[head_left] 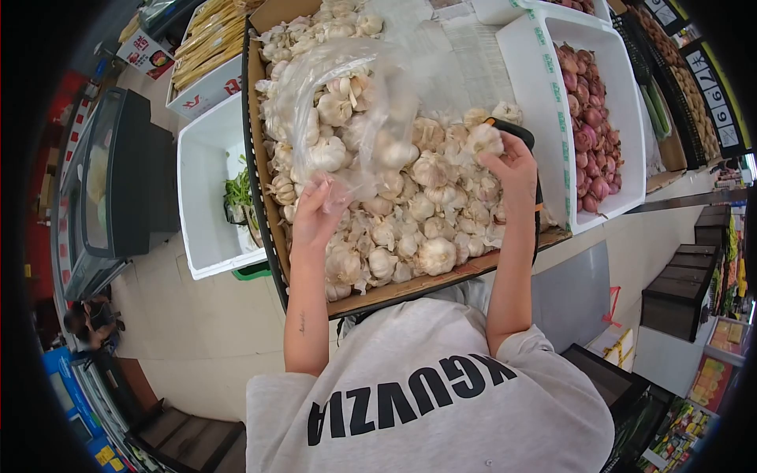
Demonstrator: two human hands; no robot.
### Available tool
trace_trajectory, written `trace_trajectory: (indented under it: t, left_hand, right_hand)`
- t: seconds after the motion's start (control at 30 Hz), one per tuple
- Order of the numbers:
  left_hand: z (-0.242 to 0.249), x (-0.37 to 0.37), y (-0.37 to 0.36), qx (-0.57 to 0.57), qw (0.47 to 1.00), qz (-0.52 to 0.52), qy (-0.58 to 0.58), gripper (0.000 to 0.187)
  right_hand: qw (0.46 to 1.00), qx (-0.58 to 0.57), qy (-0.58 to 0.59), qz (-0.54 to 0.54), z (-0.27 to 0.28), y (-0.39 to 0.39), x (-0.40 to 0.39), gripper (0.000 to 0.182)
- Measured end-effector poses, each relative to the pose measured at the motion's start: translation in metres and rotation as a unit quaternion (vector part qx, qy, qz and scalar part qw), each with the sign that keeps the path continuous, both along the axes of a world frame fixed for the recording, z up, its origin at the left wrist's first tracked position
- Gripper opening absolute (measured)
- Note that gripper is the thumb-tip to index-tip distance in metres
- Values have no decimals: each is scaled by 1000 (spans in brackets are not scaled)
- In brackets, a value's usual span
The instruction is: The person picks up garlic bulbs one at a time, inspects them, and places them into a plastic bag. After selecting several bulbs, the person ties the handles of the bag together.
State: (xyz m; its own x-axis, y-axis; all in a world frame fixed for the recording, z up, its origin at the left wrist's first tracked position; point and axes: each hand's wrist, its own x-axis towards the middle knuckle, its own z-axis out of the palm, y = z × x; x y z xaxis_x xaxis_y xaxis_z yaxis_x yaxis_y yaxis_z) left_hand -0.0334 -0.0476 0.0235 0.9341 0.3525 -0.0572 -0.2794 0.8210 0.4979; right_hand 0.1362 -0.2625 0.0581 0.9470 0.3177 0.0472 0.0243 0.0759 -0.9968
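Note:
A wide cardboard box full of loose garlic bulbs lies in front of me. My left hand is closed on the edge of a clear plastic bag, which lies over the garlic at the box's left side. Several bulbs show in or through the bag; which ones are inside is hard to tell. Near the box's right edge, my right hand grips a single garlic bulb between thumb and fingers, raised above the pile. A dark object with an orange edge is partly hidden behind that hand.
On the right stands a white foam box beside the red shallots. To the left, another white foam box contains green vegetables. Bundles of yellowish dried sticks are at the upper left. Price signs hang at the far right.

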Motion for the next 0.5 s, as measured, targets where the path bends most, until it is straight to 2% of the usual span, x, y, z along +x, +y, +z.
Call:
trace_trajectory:
  t: [0.03, 0.1, 0.13, 0.2, 0.33, 0.37, 0.4, 0.43, 0.47, 0.5]
  left_hand:
    - [0, 0, 0, 3, 1000, 5, 8, 6]
    - [1, 1, -1, 6, 1000, 9, 16, 6]
    - [2, 1, -1, 6, 1000, 10, 16, 5]
    - [2, 1, -1, 6, 1000, 12, 15, 4]
    - [1, 1, 0, 11, 1000, 5, -10, 4]
    - [1, 1, 0, 9, 1000, 0, -18, 4]
    - [1, 1, 1, 9, 1000, 0, -18, 4]
    - [0, 1, 1, 9, 1000, -1, -14, 4]
    - [0, 1, 1, 9, 1000, -2, -10, 4]
    - [1, 1, 0, 9, 1000, -2, -9, 4]
  right_hand:
    - [1000, 0, 0, 1, 3, 1, -1, 38]
    - [979, 167, 110, 41, 8, 1, -2, 38]
    - [979, 167, 110, 41, 6, 1, -2, 38]
    - [910, 335, 211, 126, 3, 6, -5, 37]
    - [919, 343, 162, 105, 13, 27, -29, 41]
    - [958, 277, 27, 60, 18, 35, -39, 40]
    - [973, 204, -109, 13, 22, 39, -46, 40]
    - [973, 205, -109, 13, 25, 41, -48, 40]
    - [945, 112, -307, -7, 27, 41, -50, 39]
    - [872, 13, -489, -27, 27, 42, -52, 39]
